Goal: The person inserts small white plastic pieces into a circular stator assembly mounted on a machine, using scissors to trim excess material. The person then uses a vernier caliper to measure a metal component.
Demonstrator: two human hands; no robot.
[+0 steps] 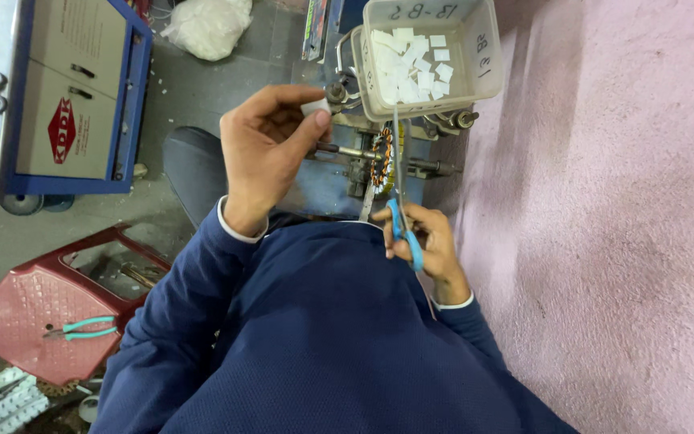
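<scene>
My left hand (265, 145) is raised and pinches a small white square piece (315, 107) between thumb and fingertips. My right hand (431, 241) grips blue-handled scissors (402, 210), blades pointing away toward a round copper-wound stator (382, 157) clamped on a metal fixture (339, 173). Just beyond stands a clear plastic tub (475, 76) holding several white square pieces (411, 64). Both arms wear dark blue sleeves.
A pink cloth surface (604, 225) fills the right side. A red plastic stool (34, 313) at lower left carries teal-handled pliers (82, 328). A blue and grey machine cabinet (74, 88) stands upper left, and a white plastic bag (206, 26) lies on the floor.
</scene>
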